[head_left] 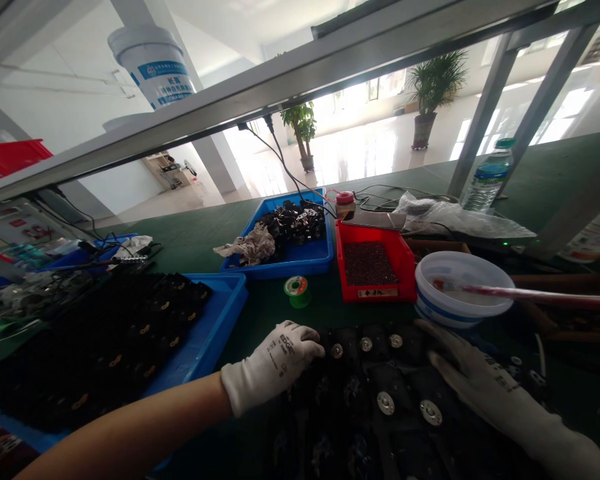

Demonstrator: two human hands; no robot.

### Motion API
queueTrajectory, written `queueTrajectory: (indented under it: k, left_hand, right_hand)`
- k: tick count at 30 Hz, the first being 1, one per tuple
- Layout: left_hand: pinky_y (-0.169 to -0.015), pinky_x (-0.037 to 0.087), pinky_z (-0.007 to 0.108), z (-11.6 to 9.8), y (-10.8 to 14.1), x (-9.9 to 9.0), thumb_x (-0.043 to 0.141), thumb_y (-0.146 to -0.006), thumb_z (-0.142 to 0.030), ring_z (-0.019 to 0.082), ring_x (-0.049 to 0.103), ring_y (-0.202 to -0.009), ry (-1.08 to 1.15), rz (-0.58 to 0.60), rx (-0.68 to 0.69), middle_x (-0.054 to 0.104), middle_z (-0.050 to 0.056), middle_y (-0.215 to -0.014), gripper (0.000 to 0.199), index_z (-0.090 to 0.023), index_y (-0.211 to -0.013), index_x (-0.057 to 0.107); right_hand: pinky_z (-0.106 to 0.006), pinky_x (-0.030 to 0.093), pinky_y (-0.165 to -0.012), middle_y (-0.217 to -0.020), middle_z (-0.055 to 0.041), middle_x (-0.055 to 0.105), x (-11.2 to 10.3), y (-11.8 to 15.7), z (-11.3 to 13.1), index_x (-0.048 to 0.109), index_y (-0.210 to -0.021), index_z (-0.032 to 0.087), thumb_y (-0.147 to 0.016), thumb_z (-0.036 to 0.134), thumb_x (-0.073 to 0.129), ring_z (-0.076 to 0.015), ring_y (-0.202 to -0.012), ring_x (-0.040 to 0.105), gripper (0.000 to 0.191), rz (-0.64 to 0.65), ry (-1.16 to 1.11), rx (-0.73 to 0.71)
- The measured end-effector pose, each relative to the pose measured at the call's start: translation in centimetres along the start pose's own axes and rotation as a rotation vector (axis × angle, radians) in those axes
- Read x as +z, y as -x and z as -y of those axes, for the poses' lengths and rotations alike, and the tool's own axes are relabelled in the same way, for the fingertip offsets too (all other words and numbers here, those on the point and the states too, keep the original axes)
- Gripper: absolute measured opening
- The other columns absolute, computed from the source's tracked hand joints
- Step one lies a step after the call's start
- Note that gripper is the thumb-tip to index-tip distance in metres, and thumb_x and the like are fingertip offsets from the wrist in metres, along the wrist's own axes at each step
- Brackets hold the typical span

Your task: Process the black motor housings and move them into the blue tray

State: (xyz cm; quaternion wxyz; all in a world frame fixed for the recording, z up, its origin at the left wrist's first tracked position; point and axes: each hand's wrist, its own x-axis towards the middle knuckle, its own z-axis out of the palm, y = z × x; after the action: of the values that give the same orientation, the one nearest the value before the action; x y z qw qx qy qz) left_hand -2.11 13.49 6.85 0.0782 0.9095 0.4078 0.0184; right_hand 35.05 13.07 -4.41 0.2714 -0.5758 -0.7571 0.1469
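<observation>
Several black parts with round silver metal discs [385, 403] lie in rows on the green bench in front of me. My left hand [285, 360], in a white glove, is at the back left corner of these rows, its fingers curled against a black part; what they hold, if anything, is hidden. At the right end of the back row is my gloved right hand [473, 373], its thumb and fingers apart beside the black parts, with nothing visible between them.
A blue tray [230, 300] of black parts is at left, another blue tray [300, 268] behind. A green solder spool [298, 293], a red bin [353, 291] of small screws and a white tub [463, 313] with a brush stand beyond my hands. A bottle [487, 177] stands back right.
</observation>
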Motion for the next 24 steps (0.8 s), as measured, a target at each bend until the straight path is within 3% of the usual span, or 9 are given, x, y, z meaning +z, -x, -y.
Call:
queueTrajectory:
  k: [10, 17, 24]
  left_hand:
    - [-0.098, 0.055, 0.044, 0.2, 1.0, -0.3, 0.059, -0.101, -0.015, 0.025, 0.072, -0.111, 0.043, -0.076, 0.0, 0.075, 0.007, -0.125, 0.021, -0.025, -0.113, 0.074]
    - [-0.095, 0.055, 0.045, 0.1, 1.1, 0.5, 0.061, -0.099, -0.013, 0.027, 0.072, -0.109, 0.051, -0.064, 0.016, 0.075, 0.009, -0.124, 0.025, -0.024, -0.117, 0.073]
    - [-0.097, 0.055, 0.045, 0.1, 0.9, 0.1, 0.063, -0.099, -0.014, 0.026, 0.072, -0.11, 0.068, -0.028, -0.018, 0.075, 0.005, -0.125, 0.022, -0.026, -0.113, 0.075]
  right_hand:
    - [-0.047, 0.05, -0.117, -0.151, -0.0107, 0.063, 0.1, 0.0, -0.6, 0.058, -0.148, 0.021, -0.099, 0.041, 0.045, -0.0315, -0.138, 0.061, 0.053, -0.004, 0.026, -0.017]
    - [-0.051, 0.051, -0.116, -0.148, -0.0089, 0.066, 0.2, 0.0, -0.1, 0.059, -0.146, 0.025, -0.099, 0.039, 0.046, -0.0328, -0.137, 0.062, 0.051, -0.029, 0.004, -0.005]
    - [-0.05, 0.052, -0.116, -0.148, -0.0075, 0.066, 0.2, -0.1, -0.5, 0.059, -0.147, 0.027, -0.099, 0.039, 0.048, -0.0324, -0.137, 0.062, 0.05, -0.025, -0.019, -0.002]
